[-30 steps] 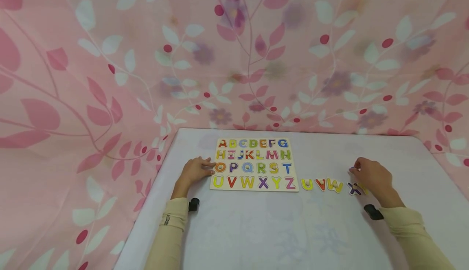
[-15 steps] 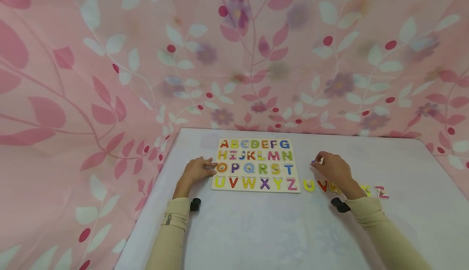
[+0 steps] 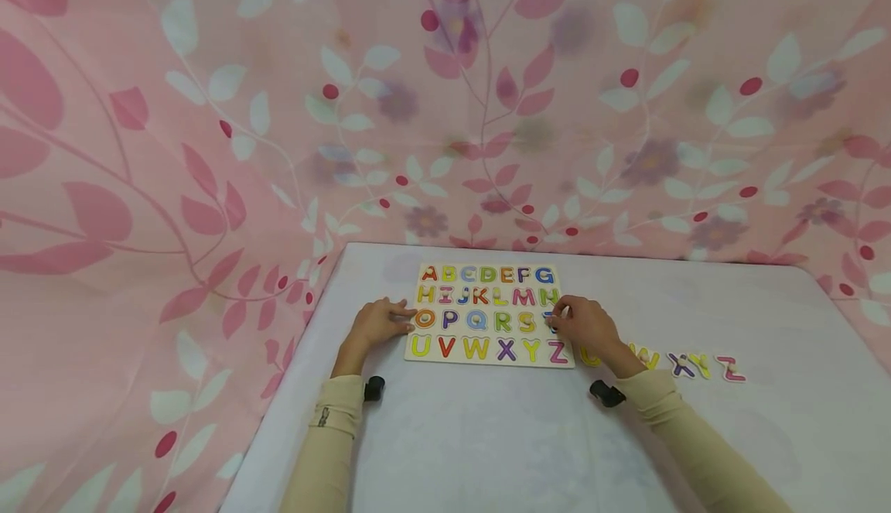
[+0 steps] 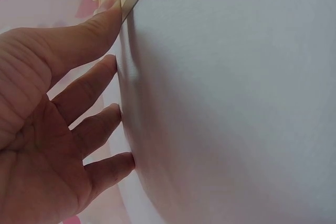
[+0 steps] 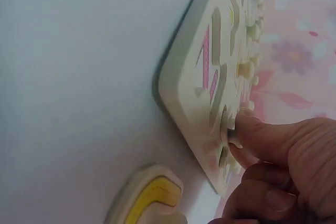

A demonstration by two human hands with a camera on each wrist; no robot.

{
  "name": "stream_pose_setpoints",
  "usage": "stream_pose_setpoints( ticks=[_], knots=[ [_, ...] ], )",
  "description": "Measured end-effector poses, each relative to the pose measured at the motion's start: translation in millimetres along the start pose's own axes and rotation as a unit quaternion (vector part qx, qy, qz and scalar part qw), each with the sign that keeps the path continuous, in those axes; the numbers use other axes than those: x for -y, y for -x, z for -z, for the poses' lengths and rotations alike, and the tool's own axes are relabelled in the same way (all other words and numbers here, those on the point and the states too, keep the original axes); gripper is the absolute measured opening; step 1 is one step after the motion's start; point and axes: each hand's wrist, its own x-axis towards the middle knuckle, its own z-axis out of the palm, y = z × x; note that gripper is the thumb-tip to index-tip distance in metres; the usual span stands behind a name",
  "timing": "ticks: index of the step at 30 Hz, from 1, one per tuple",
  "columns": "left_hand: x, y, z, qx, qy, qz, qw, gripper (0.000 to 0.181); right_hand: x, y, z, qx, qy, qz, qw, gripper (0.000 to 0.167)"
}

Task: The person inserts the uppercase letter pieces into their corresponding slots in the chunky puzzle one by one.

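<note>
A wooden alphabet puzzle board [image 3: 490, 362] lies on the table, with knobbed letters in its upper rows and colored letter recesses in its bottom row. My left hand [image 3: 376, 323] rests at the board's left side. Its thumb touches the edge and its fingers are spread on the cloth, as the left wrist view shows. At the board's right side my right hand [image 3: 588, 327] pinches the knob of a letter piece [image 5: 226, 132] over the T place. That piece is mostly hidden by the fingers; a bit of blue shows in the head view.
Right of the board lie loose letters in a row: a partly covered yellow U [image 5: 157, 192], a W [image 3: 646, 358], a purple X [image 3: 680, 364], a yellow Y [image 3: 700, 365] and a pink Z [image 3: 731, 367]. A floral curtain [image 3: 445, 111] hangs behind the white-covered table [image 3: 473, 436].
My right hand has moved left from above the loose X, Y and Z to the board's right side, carrying the small letter piece. My left hand has stayed at the board's left edge.
</note>
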Motion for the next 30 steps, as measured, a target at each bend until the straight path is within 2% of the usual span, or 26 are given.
stream_pose_setpoints(
  ticks=[6, 14, 21, 30],
  knots=[
    [0.1, -1.0, 1.4, -0.001, -0.001, 0.003, 1.0, 0.036, 4.2, 5.3, -1.8, -0.008, 0.009, 0.02, 0.9997, 0.025],
    [-1.3, 0.5, 0.2, -0.002, 0.003, -0.004, 1.0, 0.035, -6.4, 16.3, 10.6, 0.004, 0.025, -0.008, 0.9996, 0.029],
    [-3.5, 1.6, 3.6, -0.001, 0.006, -0.008, 0.9999, 0.036, -25.5, 40.2, 17.0, 0.016, 0.033, -0.036, 0.9987, 0.028],
    [-0.3, 0.1, 0.4, 0.006, 0.002, -0.007, 1.0, 0.038, -36.8, 65.0, 14.0, 0.001, 0.047, -0.024, 0.9986, 0.028]
  ],
)
